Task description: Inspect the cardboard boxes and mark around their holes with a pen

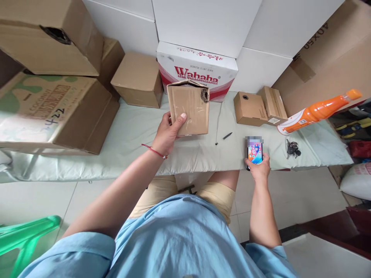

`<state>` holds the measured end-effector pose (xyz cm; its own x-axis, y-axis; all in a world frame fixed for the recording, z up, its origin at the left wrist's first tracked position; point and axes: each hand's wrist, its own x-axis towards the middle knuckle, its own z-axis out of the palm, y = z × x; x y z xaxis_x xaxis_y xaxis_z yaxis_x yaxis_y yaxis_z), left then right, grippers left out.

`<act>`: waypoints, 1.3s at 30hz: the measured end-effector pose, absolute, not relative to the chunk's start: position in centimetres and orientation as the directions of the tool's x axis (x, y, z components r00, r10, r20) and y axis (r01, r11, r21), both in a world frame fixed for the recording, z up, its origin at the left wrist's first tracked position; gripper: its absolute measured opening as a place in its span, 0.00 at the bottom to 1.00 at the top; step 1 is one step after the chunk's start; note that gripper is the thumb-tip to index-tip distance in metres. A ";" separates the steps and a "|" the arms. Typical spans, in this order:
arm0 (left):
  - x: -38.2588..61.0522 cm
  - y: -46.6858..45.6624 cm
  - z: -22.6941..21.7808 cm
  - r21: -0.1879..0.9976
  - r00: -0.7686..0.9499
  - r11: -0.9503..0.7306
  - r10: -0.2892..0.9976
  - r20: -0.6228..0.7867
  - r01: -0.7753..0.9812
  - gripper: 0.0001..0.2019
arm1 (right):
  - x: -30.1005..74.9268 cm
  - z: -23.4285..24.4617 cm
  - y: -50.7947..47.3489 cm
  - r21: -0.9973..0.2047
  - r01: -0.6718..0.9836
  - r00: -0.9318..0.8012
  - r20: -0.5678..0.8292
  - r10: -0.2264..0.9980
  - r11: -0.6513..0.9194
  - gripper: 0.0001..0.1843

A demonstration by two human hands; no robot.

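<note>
Head view: a small brown box (189, 108) is gripped by the left hand (167, 133) at its lower left corner, with the thumb laid flat on the near face and the fingers hidden behind; the right hand (259, 166) is closed about the lower part of a phone (255, 153), whose screen is lit with app icons and blurred at the top. The small brown box is held over the pale green cloth (139, 131) of the table, in front of a Wahaha carton (199, 63), the lower part of which is covered by it; whether its base is clear of the cloth cannot be told. A dark, ragged-edged hole is noted near its upper right corner. The phone is located at the near table edge. Between the two hands, a dark pen (227, 136) is seen lying on the cloth. To the right of the phone, a bunch of keys (293, 149) is found, with an orange bottle (315, 112) just behind; farther back, a box with a round hole (249, 109) is placed beside a taped box (272, 103). On the left, a plain closed box (137, 80) is set near a printed carton (84, 116), on which a larger carton (49, 38) is stacked.
</note>
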<state>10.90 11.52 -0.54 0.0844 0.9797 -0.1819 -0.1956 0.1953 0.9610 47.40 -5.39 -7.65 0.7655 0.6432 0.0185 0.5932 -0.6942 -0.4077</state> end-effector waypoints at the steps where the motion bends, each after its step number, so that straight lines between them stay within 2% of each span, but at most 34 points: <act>1: 10.9 11.5 -0.5 0.961 0.087 0.195 0.980 -0.181 -0.195 0.40 | 46.8 -7.5 -5.4 -0.435 0.592 0.765 0.038 0.643 -0.679 0.50; 3: 10.9 11.6 -0.5 0.960 0.091 0.197 0.979 -0.182 -0.199 0.40 | 45.2 -6.9 -5.1 -0.506 0.590 0.758 0.078 0.648 -0.629 0.51; 8: 11.0 11.8 -0.2 0.959 0.073 0.207 0.978 -0.196 -0.195 0.40 | 40.3 -4.0 -3.2 -0.654 0.620 0.641 0.104 0.760 -0.433 0.53; 14: 11.4 11.8 0.2 0.960 0.064 0.205 0.978 -0.196 -0.190 0.40 | 33.9 -0.9 -1.1 -0.689 0.703 0.486 0.284 0.826 -0.177 0.49; 19: 11.5 11.8 0.3 0.962 0.051 0.206 0.978 -0.201 -0.178 0.39 | 30.3 0.4 -0.6 -0.691 0.723 0.387 0.420 0.821 0.013 0.48; 25: 11.6 11.7 0.2 0.955 0.041 0.211 0.978 -0.207 -0.209 0.42 | 28.6 0.6 -0.3 -0.664 0.745 0.380 0.508 0.773 0.070 0.49; 39: 11.7 11.9 -0.1 0.949 0.037 0.227 0.974 -0.224 -0.219 0.38 | 25.9 2.7 2.7 -0.652 0.732 0.346 0.606 0.716 0.197 0.47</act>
